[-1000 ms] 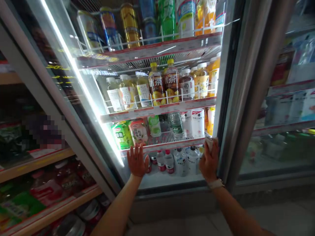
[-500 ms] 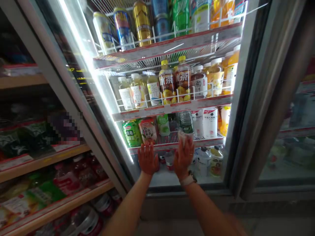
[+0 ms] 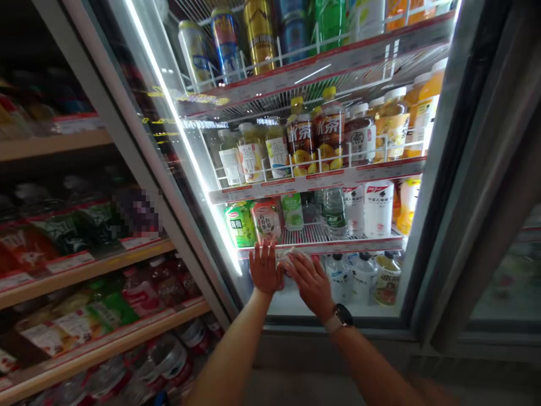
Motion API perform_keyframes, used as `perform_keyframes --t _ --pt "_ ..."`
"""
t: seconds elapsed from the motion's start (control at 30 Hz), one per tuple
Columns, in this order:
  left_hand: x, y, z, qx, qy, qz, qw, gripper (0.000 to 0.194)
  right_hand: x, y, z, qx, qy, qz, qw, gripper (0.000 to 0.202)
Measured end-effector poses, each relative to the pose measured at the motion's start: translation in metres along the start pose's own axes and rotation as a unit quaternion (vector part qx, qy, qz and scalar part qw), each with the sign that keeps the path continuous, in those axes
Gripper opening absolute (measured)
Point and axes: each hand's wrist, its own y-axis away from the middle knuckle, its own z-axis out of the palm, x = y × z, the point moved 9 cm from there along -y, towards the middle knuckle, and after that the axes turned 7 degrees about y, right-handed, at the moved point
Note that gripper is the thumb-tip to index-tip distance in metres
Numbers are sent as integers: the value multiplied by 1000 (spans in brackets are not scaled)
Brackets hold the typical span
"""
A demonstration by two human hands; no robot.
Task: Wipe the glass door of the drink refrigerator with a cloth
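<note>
My left hand point(image 3: 266, 268) lies flat against the glass door of a lit drinks cooler, fingers spread a little and pointing up, below a red-labelled bottle point(image 3: 266, 219). Just right of it, my right hand point(image 3: 311, 282) presses a crumpled white cloth or tissue point(image 3: 291, 258) to the glass under its fingers. A watch point(image 3: 343, 314) is on my right wrist. Behind the glass, a clear bottle with a dark green label point(image 3: 335, 214) stands on the shelf above my right hand.
Cans point(image 3: 260, 36) fill the cooler's top shelf, with tea and juice bottles point(image 3: 330, 128) below. Metal door frames point(image 3: 469, 169) stand at the right. Wooden-edged shelves point(image 3: 105, 265) of packaged goods and bottles are at the left.
My right hand has moved left and slightly down with the white cloth, closer to my left hand. The view has shifted, and my left hand remains on the glass.
</note>
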Motion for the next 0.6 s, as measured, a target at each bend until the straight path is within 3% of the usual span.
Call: perform_keyframes --t 0.13,0.23,0.33,0.47,0.6 --pt "-1 1 0 2 6 -3 1000 64 78 32 -35 13 65 61 996 66" --pt "-2 1 1 0 18 -11 1000 64 146 66 -64 58 115 164 978 68" --pt "-1 0 0 8 26 -12 1000 63 187 87 -82 96 130 260 952 66" --pt "1 -2 -2 14 50 -16 999 63 189 73 -88 176 101 342 918 64" --pt "2 -1 -3 9 47 -8 999 64 143 25 -73 221 82 338 911 61"
